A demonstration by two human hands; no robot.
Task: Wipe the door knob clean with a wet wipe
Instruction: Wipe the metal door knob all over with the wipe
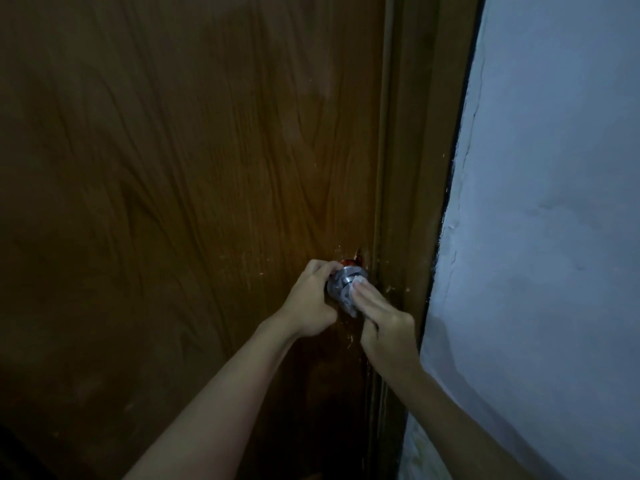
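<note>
A round silver door knob [343,282] sticks out of a brown wooden door [190,168], near its right edge. My left hand [311,299] grips the knob from the left, fingers curled over its top. My right hand [382,317] presses a white wet wipe [353,295] flat against the knob's right side. The wipe is crumpled and mostly hidden under my fingers. Only the knob's upper front face shows between the two hands.
The wooden door frame [412,188] runs just right of the knob. A pale painted wall [547,237] fills the right side of the view. The scene is dim, and the door around the knob bears small scratches.
</note>
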